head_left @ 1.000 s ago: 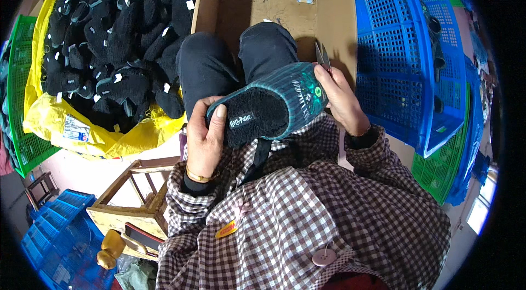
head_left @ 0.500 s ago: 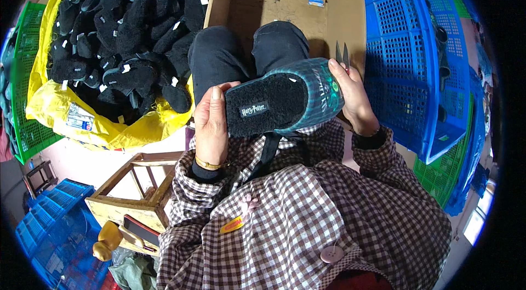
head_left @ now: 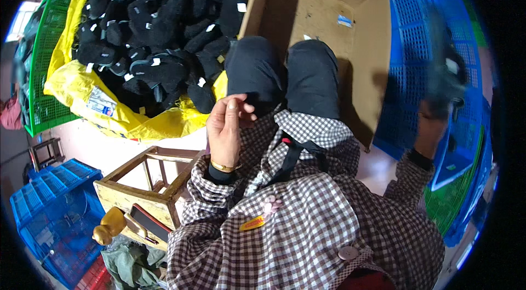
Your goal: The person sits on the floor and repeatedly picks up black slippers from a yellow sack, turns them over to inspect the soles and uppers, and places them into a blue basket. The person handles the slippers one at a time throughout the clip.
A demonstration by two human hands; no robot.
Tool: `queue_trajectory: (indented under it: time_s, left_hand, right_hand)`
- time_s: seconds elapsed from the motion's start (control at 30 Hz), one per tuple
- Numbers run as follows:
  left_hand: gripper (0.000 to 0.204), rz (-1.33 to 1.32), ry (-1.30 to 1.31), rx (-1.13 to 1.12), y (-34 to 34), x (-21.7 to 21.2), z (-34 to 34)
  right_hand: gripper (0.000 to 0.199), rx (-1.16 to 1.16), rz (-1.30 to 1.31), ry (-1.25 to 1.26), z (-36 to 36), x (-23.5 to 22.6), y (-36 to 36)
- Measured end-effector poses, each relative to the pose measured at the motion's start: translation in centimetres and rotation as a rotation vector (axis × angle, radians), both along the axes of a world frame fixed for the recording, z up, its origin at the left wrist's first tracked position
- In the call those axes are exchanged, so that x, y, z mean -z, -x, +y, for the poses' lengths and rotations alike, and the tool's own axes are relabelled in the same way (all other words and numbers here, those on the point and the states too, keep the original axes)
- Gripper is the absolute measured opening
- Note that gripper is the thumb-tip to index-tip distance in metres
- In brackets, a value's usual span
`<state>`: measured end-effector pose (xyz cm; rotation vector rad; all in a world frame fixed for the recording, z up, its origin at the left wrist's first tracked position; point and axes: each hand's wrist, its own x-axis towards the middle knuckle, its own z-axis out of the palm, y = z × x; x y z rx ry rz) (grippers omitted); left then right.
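Note:
My right hand (head_left: 430, 128) is stretched out to the far right over the blue crates and smeared by motion. At its fingers is a dark slipper (head_left: 445, 73) with a pale tag, blurred and upright. Whether scissors are still in that hand, I cannot make out. In front of my left knee, my left hand (head_left: 224, 134) is raised with its fingers curled in and the thumb against them, and nothing shows in it. Left of my knees, a yellow sack (head_left: 71, 82) lies open, full of black fuzzy slippers (head_left: 159, 68) with white tags.
An open cardboard box (head_left: 364, 60) stands beyond my knees, with small paper scraps inside. Blue plastic crates (head_left: 378, 8) are stacked at right, and a green crate (head_left: 49, 65) stands at far left. A wooden stool frame (head_left: 137, 197) and a blue crate (head_left: 52, 180) are at lower left.
The slipper, held between both hands over my lap before, has gone to the far right with my right hand. My left hand has let go of it and curled its fingers.

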<state>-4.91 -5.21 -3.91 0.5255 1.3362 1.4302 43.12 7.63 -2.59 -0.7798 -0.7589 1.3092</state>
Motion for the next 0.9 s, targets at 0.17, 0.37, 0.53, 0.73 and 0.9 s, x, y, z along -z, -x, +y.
queue_trajectory:
  time_s: [0.17,0.37,0.53,0.73,0.9]
  left_hand:
    - [0.025,0.057,0.122,-0.194,6.0,4.3,-1.2]
    - [0.019,0.337,0.307,-0.167,13.6,15.4,-0.2]
    - [0.043,1.604,0.298,-0.012,18.6,14.6,3.0]
    - [0.056,1.996,0.557,0.323,25.0,14.0,7.4]
    - [0.067,1.951,0.747,0.76,25.4,12.0,9.2]
  right_hand:
    - [0.039,0.166,0.038,0.087,0.1,-2.7,2.5]
    - [0.025,-0.078,-0.485,0.448,-2.3,0.7,19.8]
    - [0.02,-0.275,-0.644,0.423,-3.9,-0.5,24.5]
    - [0.02,-0.276,-0.806,0.408,-4.1,0.0,24.3]
    - [0.018,-0.261,-0.865,0.429,-4.6,-3.2,23.9]
